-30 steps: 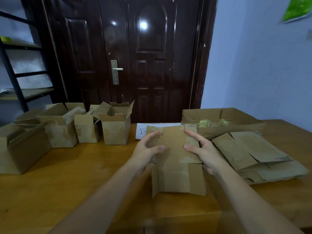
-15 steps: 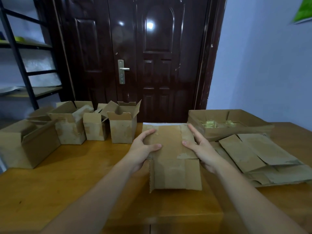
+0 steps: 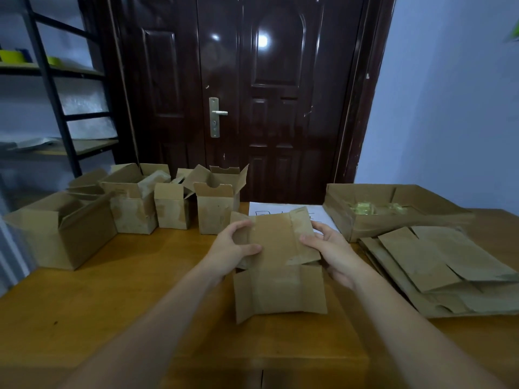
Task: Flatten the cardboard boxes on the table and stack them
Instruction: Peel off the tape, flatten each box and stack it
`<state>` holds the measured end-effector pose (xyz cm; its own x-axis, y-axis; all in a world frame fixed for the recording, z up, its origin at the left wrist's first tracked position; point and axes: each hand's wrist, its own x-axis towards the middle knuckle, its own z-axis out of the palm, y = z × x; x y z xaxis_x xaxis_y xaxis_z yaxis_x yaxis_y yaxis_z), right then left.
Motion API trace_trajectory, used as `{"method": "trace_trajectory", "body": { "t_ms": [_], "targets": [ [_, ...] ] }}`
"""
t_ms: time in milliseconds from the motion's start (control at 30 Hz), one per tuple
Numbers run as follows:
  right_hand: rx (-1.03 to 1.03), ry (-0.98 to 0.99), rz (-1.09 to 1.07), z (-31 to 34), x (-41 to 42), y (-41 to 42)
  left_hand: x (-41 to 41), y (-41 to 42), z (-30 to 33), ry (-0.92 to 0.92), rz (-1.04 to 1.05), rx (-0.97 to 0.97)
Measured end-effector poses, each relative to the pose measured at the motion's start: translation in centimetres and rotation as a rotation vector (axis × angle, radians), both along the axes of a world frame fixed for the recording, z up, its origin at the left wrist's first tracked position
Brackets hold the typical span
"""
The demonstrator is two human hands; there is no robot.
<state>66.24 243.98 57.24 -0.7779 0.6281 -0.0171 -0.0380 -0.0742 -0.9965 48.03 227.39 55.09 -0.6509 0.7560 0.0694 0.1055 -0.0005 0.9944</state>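
Cardboard dominates the head view. At the middle of the wooden table (image 3: 118,299) a flattened box (image 3: 276,256) is held between both hands, its far half raised and tilted, its near flaps resting on the wood. The left hand (image 3: 234,249) grips its left edge, thumb on top and fingers curled over the far corner. The right hand (image 3: 334,252) grips the right edge the same way, thumb pressed on the top face.

To the right lies a stack (image 3: 438,270) of flattened boxes, well apart from the held one. Just beyond the stack sits a wide open carton (image 3: 393,211) with something yellowish inside. A white sheet (image 3: 280,213) lies at the far edge, partly hidden by the held box.

On the far left stand four open boxes: a large box (image 3: 64,234) nearest the left edge, then a medium box (image 3: 133,203), a small box (image 3: 172,206) and a notched box (image 3: 217,204). Behind the table is a dark door (image 3: 252,94); a shelf (image 3: 53,80) stands at the left.
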Motion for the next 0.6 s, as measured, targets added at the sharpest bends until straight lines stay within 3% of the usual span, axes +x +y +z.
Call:
{"method": "trace_trajectory", "body": {
  "t_ms": [333,600],
  "targets": [
    [-0.003,-0.093,0.001,-1.5,-1.4,-0.4,-0.8,0.4,-0.2,0.283,0.034,-0.227],
    [-0.090,-0.179,0.001,-2.4,-1.4,0.1,-0.5,0.2,-0.8,0.178,-0.064,-0.167]
  ]
}}
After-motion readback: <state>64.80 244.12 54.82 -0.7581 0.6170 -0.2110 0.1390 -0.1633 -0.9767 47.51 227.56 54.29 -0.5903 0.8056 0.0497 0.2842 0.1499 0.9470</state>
